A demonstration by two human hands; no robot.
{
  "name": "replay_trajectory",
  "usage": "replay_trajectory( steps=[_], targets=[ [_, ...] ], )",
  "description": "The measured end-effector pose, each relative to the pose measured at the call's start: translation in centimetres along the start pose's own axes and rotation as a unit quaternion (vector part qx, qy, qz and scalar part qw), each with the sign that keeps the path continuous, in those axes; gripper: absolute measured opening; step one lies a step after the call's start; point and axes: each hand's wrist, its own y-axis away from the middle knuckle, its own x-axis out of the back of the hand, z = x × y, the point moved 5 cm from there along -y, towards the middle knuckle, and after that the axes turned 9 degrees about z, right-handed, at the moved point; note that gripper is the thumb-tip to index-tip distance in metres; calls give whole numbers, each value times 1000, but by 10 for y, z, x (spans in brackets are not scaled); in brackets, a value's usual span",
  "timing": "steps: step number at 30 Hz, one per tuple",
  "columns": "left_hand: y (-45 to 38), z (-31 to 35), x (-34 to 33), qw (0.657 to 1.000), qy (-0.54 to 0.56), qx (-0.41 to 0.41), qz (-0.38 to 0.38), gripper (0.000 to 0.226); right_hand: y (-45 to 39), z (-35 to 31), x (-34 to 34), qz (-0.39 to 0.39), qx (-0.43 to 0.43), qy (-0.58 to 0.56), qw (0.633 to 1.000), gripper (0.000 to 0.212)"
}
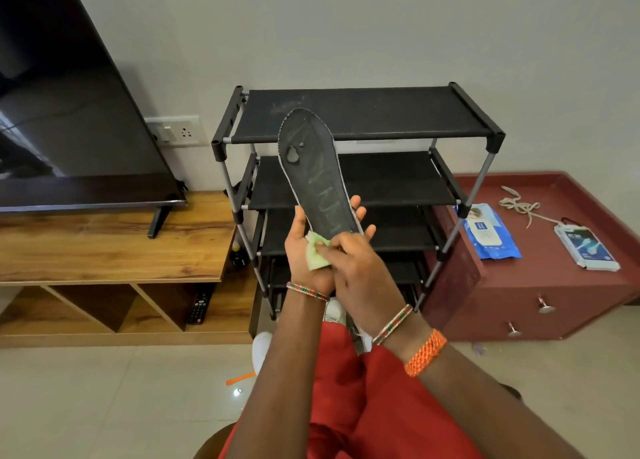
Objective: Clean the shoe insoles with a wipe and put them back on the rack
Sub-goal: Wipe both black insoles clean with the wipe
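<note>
R hand point(349, 261) pinches wipe point(317, 252) at insole point(311, 168) heel; L hand point(304, 251) grips insole. Mid-clean, smears left; rack point(363, 112) shelves w/o insoles, none returned.

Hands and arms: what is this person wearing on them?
Both arms are bare, with no sleeves in view. The left hand has a thin beaded bangle in red, green and white at the wrist. The right hand has a matching bangle, and further up the arm a thick band of bright orange thread. No rings or gloves show.
</note>
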Motion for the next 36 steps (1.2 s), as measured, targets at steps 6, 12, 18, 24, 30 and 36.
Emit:
replay_trajectory(
  steps=[6, 12, 18, 24, 30, 36],
  targets=[
    [1, -16, -10, 999, -34, -12, 20, 65, -15, 37, 25, 83, -181, -38, 979, 32],
    [-6, -15, -3, 1000, 13, -11, 23, 82, -17, 34, 31, 33, -209, -176, 961, 24],
    [-3, -25, -2, 999, 26, -9, 40, 85, -20, 42, 30, 47, -196, -84, 976, 21],
    [4, -25, -4, 999, 8, 0, 45, 80, -24, 38, 29, 35, -202, -107, 973, 17],
    [5, -19, -2, 999, 8, -6, 41, 80, -23, 22, 30, -9, -173, -118, 978, 24],
    [8, -18, 4, 999, 13, 8, 31, 78, -26, 24, 24, -54, -67, 16, 996, 26]
  ],
)
